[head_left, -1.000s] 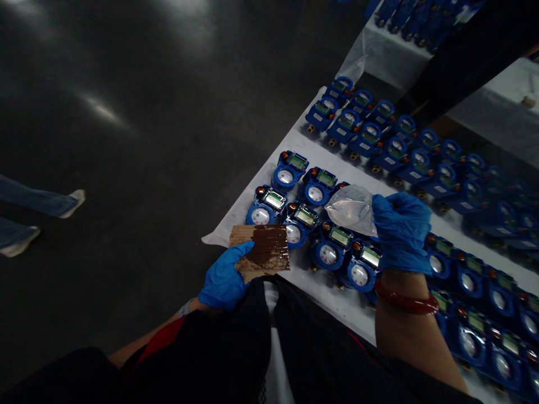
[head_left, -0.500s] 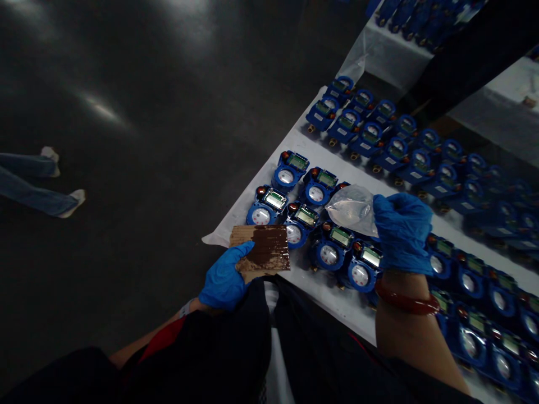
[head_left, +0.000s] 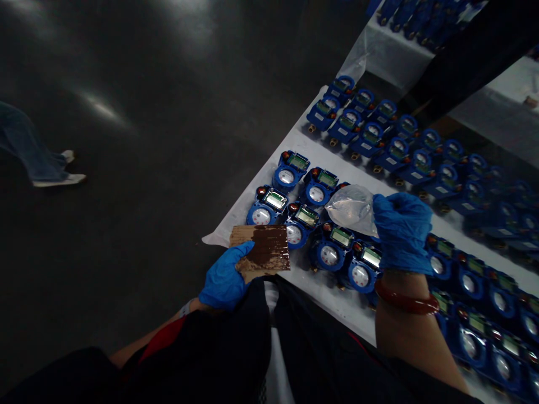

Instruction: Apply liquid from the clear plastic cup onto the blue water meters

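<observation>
My left hand (head_left: 224, 279), in a blue glove, grips a piece of brown cardboard (head_left: 263, 247) smeared with a dark coating, at the near corner of the white table (head_left: 324, 289). My right hand (head_left: 402, 230), also gloved in blue and with a red bangle on the wrist, is closed on a clear plastic bag (head_left: 351, 210) held above the blue water meters (head_left: 328, 252). The meters have round dials and small green displays and lie in rows under both hands.
More rows of blue meters (head_left: 379, 134) run along the table to the right and onto a second table (head_left: 391, 50) at the back. Dark glossy floor (head_left: 147, 112) lies to the left. Another person's legs (head_left: 37, 157) walk there.
My hands, the cardboard and the bag have stayed put. The other person's legs at the left have stepped further up and away.
</observation>
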A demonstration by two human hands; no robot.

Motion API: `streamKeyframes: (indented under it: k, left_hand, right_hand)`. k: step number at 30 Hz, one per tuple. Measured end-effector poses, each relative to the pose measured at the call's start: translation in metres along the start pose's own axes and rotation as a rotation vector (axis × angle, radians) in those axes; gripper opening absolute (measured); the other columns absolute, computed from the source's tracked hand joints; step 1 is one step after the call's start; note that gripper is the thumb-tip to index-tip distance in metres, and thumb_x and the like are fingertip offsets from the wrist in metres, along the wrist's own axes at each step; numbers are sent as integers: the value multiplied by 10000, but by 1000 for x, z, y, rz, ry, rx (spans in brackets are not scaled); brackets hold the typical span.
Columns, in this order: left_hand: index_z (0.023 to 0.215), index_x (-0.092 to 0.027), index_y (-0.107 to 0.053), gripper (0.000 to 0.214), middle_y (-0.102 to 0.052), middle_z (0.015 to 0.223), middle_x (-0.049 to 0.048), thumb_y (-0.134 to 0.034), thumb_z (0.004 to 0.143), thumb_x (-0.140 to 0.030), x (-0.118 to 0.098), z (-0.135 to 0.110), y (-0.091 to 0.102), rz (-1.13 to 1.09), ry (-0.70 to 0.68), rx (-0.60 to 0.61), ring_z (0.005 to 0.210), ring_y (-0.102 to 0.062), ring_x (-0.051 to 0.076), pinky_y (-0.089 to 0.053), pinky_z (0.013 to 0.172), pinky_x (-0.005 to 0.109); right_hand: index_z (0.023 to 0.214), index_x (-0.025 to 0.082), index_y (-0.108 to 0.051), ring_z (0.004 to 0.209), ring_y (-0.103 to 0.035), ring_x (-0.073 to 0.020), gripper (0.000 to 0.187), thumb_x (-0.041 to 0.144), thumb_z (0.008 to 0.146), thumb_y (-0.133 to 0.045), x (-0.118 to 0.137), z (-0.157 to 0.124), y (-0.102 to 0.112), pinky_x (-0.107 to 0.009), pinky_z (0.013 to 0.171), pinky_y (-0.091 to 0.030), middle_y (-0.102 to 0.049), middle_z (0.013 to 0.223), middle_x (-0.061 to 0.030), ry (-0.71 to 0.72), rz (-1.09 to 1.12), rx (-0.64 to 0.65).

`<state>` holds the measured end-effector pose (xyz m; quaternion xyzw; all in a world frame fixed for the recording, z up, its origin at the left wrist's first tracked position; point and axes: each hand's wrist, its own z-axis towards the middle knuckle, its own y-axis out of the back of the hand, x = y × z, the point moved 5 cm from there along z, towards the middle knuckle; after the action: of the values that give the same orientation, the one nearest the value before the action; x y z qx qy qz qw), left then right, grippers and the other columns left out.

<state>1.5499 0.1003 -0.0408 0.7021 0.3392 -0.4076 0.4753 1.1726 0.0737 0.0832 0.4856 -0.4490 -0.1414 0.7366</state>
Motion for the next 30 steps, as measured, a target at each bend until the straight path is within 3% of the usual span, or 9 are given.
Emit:
streamKeyframes:
  k: [15, 18, 23, 30]
  left_hand:
    - [1323, -336, -711, 678, -785, 1421, 91, -878, 695, -529, 7, 2, -4, 48, 34, 31, 1352, -708, 447, -508, 1231, 674]
    - [1333, -336, -714, 675, -786, 1424, 82, -888, 704, -508, 6, 2, -2, 62, 28, 39, 1354, -708, 442, -511, 1229, 664]
    - [1356, -236, -721, 612, -785, 1424, 120, -850, 788, -422, -2, 1, 2, 66, 6, 43, 1341, -720, 425, -532, 1218, 635]
    - [1262, -230, -757, 574, -811, 1365, 141, -865, 731, -416, -12, 3, 2, 34, -3, 13, 1266, -768, 407, -593, 1165, 587]
  right_hand:
    - [540, 254, -491, 580, -436, -160, 250, 373, 703, -639, 1, 2, -1, -352, 655, -324, -438, 509, 43, 35, 8, -7]
    - [539, 254, -494, 582, -443, -160, 255, 384, 705, -638, -1, 2, -1, -355, 664, -339, -446, 518, 42, 27, 9, -9]
    - [551, 252, -500, 586, -441, -159, 241, 361, 715, -637, -3, 2, -1, -349, 664, -343, -451, 523, 43, 41, 38, -2]
    - [545, 248, -493, 598, -442, -159, 264, 327, 728, -667, -2, 0, 3, -351, 687, -335, -443, 527, 46, 11, 24, -11]
